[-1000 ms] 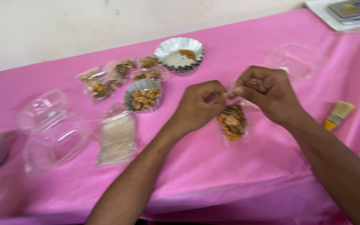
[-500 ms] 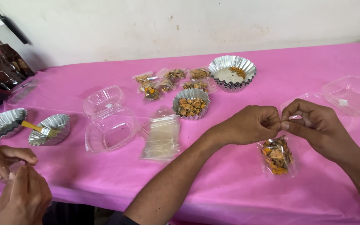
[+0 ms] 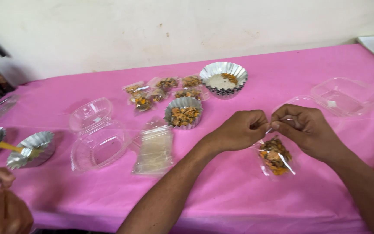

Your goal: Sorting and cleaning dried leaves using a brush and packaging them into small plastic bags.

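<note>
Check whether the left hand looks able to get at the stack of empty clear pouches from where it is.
Probably yes. The left hand pinches the top of the filled pouch together with the right hand, but bare pink cloth lies between it and the empty pouches; nothing blocks the way.

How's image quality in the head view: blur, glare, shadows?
Head view: lighting soft and even, shadows faint. Slight motion softness on the left hand and right hand pinching the small clear plastic pouch of orange snack mix. Glare on the clear plastic clamshell container and fluted foil cups. Edges slightly soft.
</note>
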